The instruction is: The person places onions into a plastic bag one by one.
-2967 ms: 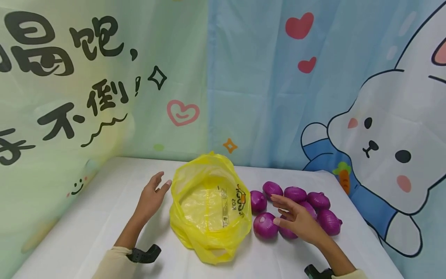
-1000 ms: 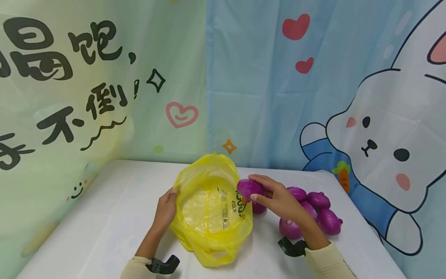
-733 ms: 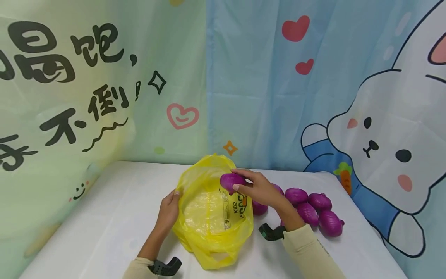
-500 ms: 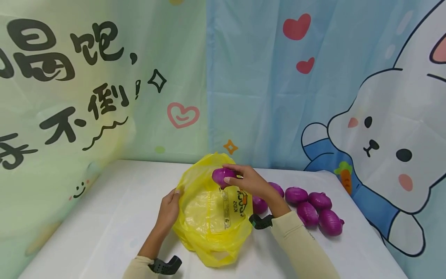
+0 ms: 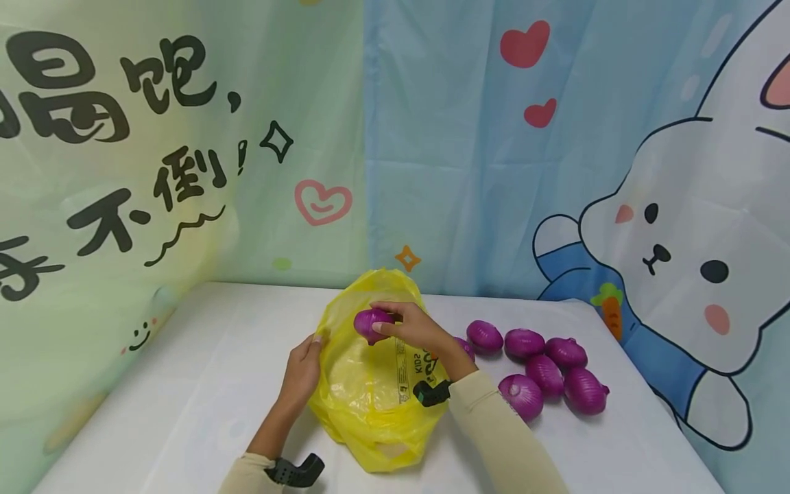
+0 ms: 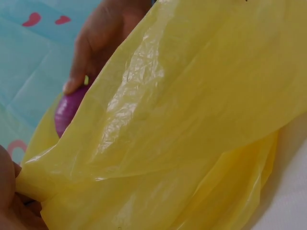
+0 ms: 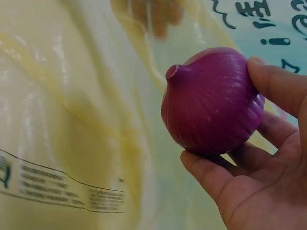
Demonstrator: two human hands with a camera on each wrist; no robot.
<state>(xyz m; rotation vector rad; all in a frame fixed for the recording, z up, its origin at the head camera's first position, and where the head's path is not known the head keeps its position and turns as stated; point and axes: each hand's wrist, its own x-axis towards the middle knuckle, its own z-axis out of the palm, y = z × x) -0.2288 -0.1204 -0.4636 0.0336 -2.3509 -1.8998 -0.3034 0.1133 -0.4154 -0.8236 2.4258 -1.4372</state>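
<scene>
A yellow plastic bag (image 5: 354,391) stands with its mouth spread toward me on the white table. My left hand (image 5: 300,370) pinches the left side of its rim, and the left wrist view shows the film (image 6: 158,124) bunched at those fingers. Over the bag's opening, my right hand (image 5: 416,328) grips a purple onion (image 5: 372,325) between thumb and fingertips. Seen from the right wrist, the onion (image 7: 211,103) has its stubby stem end facing the bag's inside, which carries dark print.
Several more purple onions (image 5: 545,377) lie grouped on the white table (image 5: 204,384) right of the bag, one partly hidden behind the right wrist. A printed curtain (image 5: 432,171) hangs close behind the table's back edge. Both wrists wear black camera mounts.
My right hand has picked up an onion from the group and carried it left over the bag's mouth. My left hand has moved in and taken hold of the bag's rim.
</scene>
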